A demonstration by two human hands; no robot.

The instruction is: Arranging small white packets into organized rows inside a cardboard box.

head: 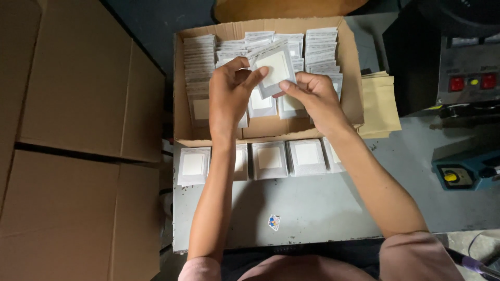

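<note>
- Packet (275, 70) pinched between my left hand (230, 93) and right hand (312, 96), upper centre; its lower edge hidden behind fingers.
- Cardboard box (179, 119) of stacked packets beneath; my left forearm covers one packet in the row (270, 158) below.

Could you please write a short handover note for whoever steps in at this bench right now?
Left hand: pinches the left edge of one white pouch, held above the box.
Right hand: grips the same pouch from below right.
Box: open cardboard box on the grey table, filled with stacks of pouches along its back and sides.
Done: a row of five pouches lies flat on the table, in front of the box.
Left: the held pouch is not yet set down; many remain in the box.
Nearby: tan envelopes right of the box.
</note>
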